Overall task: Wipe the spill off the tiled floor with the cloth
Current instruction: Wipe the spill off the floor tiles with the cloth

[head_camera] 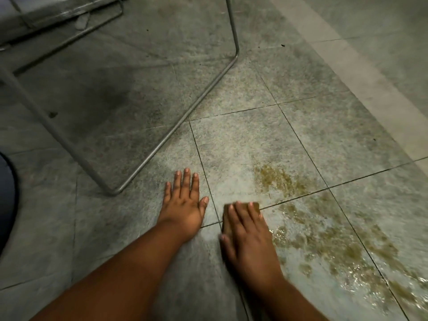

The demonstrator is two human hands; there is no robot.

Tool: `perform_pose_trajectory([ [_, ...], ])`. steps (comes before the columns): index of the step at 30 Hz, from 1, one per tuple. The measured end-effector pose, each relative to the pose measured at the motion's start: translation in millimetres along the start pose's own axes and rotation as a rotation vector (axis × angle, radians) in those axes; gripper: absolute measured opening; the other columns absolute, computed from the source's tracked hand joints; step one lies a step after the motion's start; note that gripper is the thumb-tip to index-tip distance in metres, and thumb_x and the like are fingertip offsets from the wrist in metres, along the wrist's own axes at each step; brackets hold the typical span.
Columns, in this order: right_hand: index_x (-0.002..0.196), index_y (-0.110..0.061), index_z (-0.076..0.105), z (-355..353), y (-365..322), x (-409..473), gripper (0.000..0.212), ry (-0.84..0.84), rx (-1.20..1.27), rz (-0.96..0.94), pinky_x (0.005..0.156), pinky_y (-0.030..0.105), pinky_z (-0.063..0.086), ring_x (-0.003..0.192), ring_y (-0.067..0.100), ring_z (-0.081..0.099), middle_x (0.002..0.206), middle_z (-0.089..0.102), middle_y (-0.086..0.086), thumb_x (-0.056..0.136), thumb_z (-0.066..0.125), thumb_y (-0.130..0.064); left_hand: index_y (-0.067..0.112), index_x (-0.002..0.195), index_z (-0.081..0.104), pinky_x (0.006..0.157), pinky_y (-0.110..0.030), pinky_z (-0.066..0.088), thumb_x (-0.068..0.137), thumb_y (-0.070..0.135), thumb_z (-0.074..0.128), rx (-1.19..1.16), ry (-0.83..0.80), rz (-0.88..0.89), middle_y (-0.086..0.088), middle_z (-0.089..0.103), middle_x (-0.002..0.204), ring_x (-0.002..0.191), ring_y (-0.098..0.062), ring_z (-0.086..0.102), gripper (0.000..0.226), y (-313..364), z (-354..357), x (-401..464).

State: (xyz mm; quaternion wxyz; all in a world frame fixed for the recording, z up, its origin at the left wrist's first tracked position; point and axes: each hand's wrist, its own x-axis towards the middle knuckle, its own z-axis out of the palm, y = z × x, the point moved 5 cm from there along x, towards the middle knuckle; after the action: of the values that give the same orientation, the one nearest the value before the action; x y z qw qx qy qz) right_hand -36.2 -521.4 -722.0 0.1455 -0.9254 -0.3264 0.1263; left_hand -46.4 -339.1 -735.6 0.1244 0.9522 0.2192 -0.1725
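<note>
while two bare hands are in view, only one has anything under it: the right hand (249, 237) lies flat with straight fingers pressing down on a single brown cloth (254, 206), and the left hand (183, 205) rests palm-down on the tiled floor (243, 140) just beside it, fingers spread wide and holding nothing. the cloth sits where two grout lines cross, at the near-left edge of one brownish spill (324, 242), which spreads in blotches across at least three tiles toward the lower right, wet and glinting. one bent metal chair frame (203, 93) stands to the upper left, its floor rail running diagonally close to the left hand's fingertips but apart from them. one pale strip (361, 84) crosses the floor at the upper right.

most of the cloth is hidden under the right hand; only its far edge and a sliver on the left show, and that hand is slightly blurred. the spill runs out of the picture at the lower right corner. the chair frame is cut off at the top, and a dark rounded shape (5, 200) at the left edge is too cropped to identify.
</note>
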Motion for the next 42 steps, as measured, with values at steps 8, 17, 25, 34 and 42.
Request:
perform_pose_trajectory([
  [8,0.152,-0.019,0.035,-1.0,-0.5,18.9,0.059,0.053,-0.034,-0.034,0.121,0.046,0.019,0.151,0.027,0.014,0.16,0.029,0.004,0.1,0.035,-0.047,0.02,0.143,-0.03,0.118,-0.046,-0.016,0.102,0.05,0.008,0.008,-0.014,-0.009,-0.005,-0.034,0.156,0.142,-0.023,-0.035,0.063,0.2,2.4,1.4],
  [17,0.158,-0.02,0.013,-27.0,7.5,121.6,0.062,-0.025,-0.055,0.07,0.123,0.042,-0.003,0.152,0.026,-0.005,0.166,0.008,0.004,0.103,0.027,-0.047,0.018,0.15,-0.024,0.119,-0.046,-0.015,0.103,0.049,0.007,0.003,-0.03,-0.004,-0.006,-0.034,0.156,0.142,-0.023,-0.035,0.065,0.0,1.5,0.8],
  [25,0.152,-0.017,0.037,12.1,-7.7,-57.4,0.062,0.018,-0.081,-0.09,0.118,0.045,0.019,0.151,0.028,0.016,0.16,0.029,0.005,0.098,0.043,-0.047,0.018,0.15,-0.025,0.119,-0.046,-0.015,0.103,0.049,0.008,-0.008,-0.014,0.001,-0.006,-0.034,0.157,0.142,-0.023,-0.035,0.065,-0.8,2.1,-0.3],
  [34,0.156,-0.017,0.024,-12.7,0.2,83.3,0.06,0.004,-0.041,-0.012,0.123,0.044,0.007,0.152,0.028,0.005,0.164,0.018,0.007,0.103,0.029,-0.046,0.017,0.15,-0.023,0.119,-0.047,-0.014,0.103,0.049,0.008,0.021,-0.004,-0.008,-0.007,-0.032,0.157,0.143,-0.023,-0.033,0.065,0.5,0.9,-1.1],
  [42,0.157,-0.024,0.015,-14.6,-1.7,71.9,0.064,-0.045,-0.049,-0.021,0.124,0.041,0.003,0.153,0.024,-0.002,0.165,0.012,0.003,0.101,0.028,-0.052,0.017,0.152,-0.02,0.118,-0.045,-0.016,0.103,0.049,0.01,0.004,0.021,-0.001,-0.007,-0.03,0.159,0.144,-0.023,-0.032,0.066,1.5,-1.8,-2.0],
])
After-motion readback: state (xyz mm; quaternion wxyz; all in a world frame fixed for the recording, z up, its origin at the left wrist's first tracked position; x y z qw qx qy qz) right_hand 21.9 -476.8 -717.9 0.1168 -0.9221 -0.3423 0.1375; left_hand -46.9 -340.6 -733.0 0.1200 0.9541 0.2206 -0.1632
